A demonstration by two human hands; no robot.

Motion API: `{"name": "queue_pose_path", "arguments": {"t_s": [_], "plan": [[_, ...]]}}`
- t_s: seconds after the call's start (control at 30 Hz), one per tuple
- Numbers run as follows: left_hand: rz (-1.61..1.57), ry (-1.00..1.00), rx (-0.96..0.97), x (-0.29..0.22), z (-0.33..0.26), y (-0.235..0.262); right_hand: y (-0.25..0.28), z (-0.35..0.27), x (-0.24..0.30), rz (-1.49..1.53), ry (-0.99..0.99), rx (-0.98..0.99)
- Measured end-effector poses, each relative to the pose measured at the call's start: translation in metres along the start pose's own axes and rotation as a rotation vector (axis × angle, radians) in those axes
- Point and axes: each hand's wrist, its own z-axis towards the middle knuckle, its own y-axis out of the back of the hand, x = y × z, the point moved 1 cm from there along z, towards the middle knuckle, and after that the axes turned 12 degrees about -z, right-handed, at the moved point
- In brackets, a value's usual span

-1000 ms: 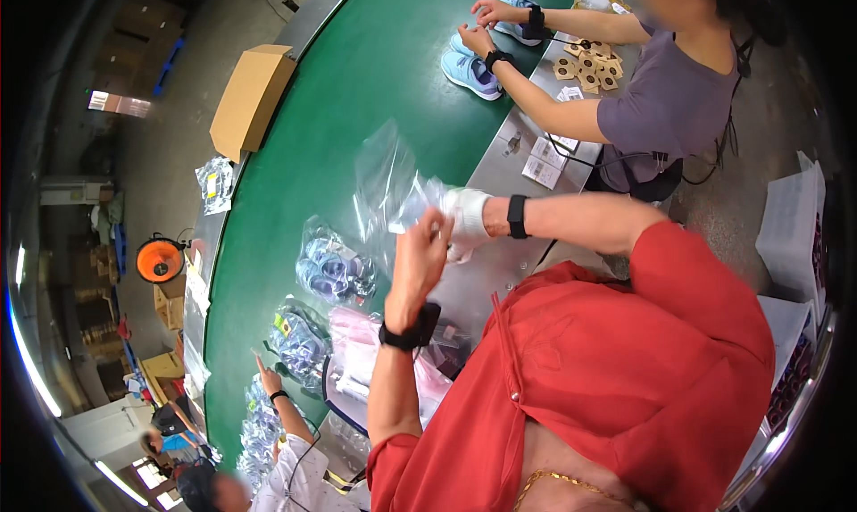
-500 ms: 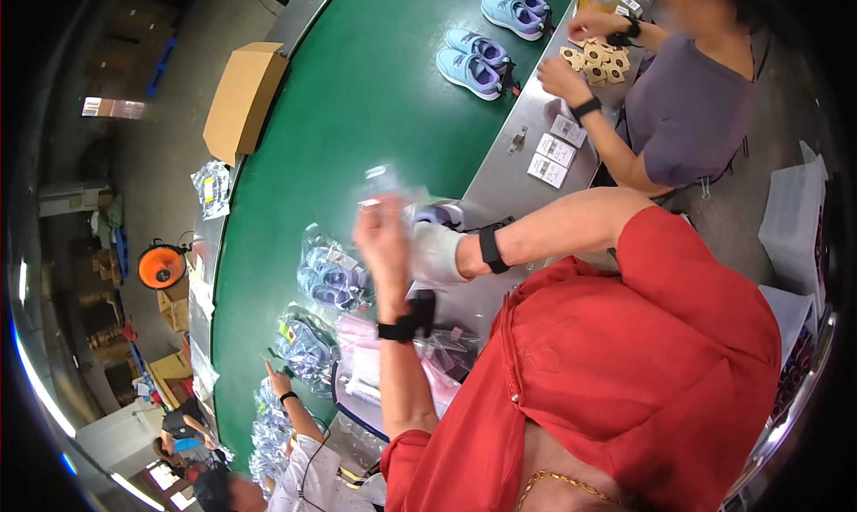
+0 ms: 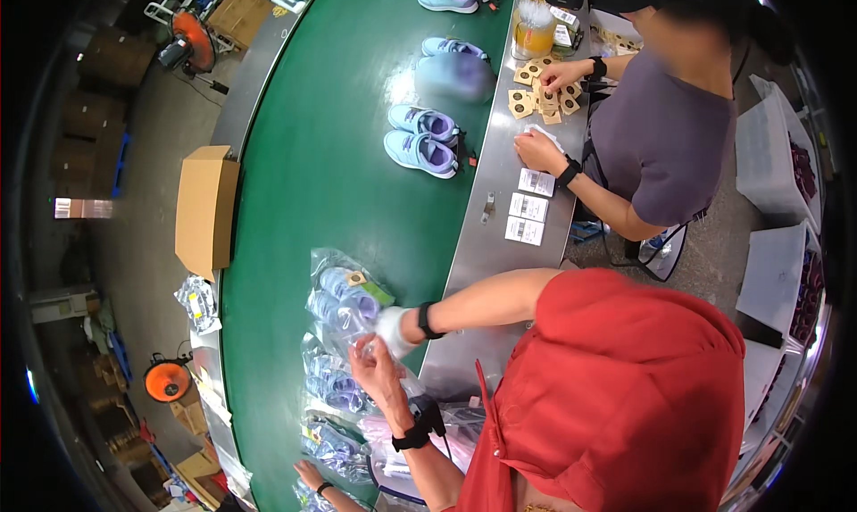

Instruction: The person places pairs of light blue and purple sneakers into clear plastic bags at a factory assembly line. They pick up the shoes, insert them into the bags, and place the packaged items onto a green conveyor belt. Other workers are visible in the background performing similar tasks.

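On the green belt lies a clear plastic bag [image 3: 323, 278] with a pair of light-blue and lilac sneakers [image 3: 344, 289] inside. A small tan card [image 3: 356, 278] and a green piece show at its far end. My left hand [image 3: 379, 374], bare, pinches the bag's near end. White-gloved, my right hand [image 3: 394, 331] is closed at the same end, right beside the left; its fingers are blurred. Just below, toward me, is another bagged pair of sneakers [image 3: 335, 385].
Several unbagged sneakers [image 3: 424, 146] stand farther up the belt. A co-worker [image 3: 656, 133] handles tan cards [image 3: 544, 92] and white labels [image 3: 527, 206] on the metal table [image 3: 486, 262]. An open carton [image 3: 205, 213] sits across the belt. Another person's hand [image 3: 310, 474] reaches in below.
My hands were blurred around a raised clear bag and a sneaker; now they are lower, at the end of a bag with sneakers in it. The whole view has shifted.
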Motion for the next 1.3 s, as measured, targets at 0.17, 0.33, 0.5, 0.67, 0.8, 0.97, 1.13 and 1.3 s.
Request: {"name": "queue_pose_path", "arguments": {"t_s": [0.17,0.33,0.5,0.67,0.8,0.97,1.13,1.3], "plan": [[-0.257,0.006,0.013,0.015,0.002,0.0,-0.019,-0.077,-0.031,1.297,-0.269,0.048],[-0.178,-0.107,0.165,-0.001,-0.006,-0.031,0.045,-0.115,0.0,1.274,-0.171,-0.202],[-0.392,-0.231,-0.005,0.005,-0.008,0.013,0.067,-0.147,-0.046,0.305,-0.673,-0.49],[-0.433,-0.269,-0.097,0.023,-0.013,0.007,0.064,-0.171,-0.05,0.034,-0.783,-0.625],[-0.382,-0.23,-0.096,0.014,-0.017,-0.007,0.095,-0.178,0.007,-0.229,-0.444,-0.79],[-0.162,-0.301,0.48,-0.029,-0.084,-0.082,0.028,-0.122,0.0,0.111,-0.221,-0.353],[-0.085,0.007,0.613,-0.031,-0.113,-0.077,0.005,-0.079,-0.068,0.36,0.156,-0.312],[0.054,-0.093,0.574,-0.019,-0.115,-0.051,0.073,-0.083,-0.028,0.612,-0.464,-0.195]]}}
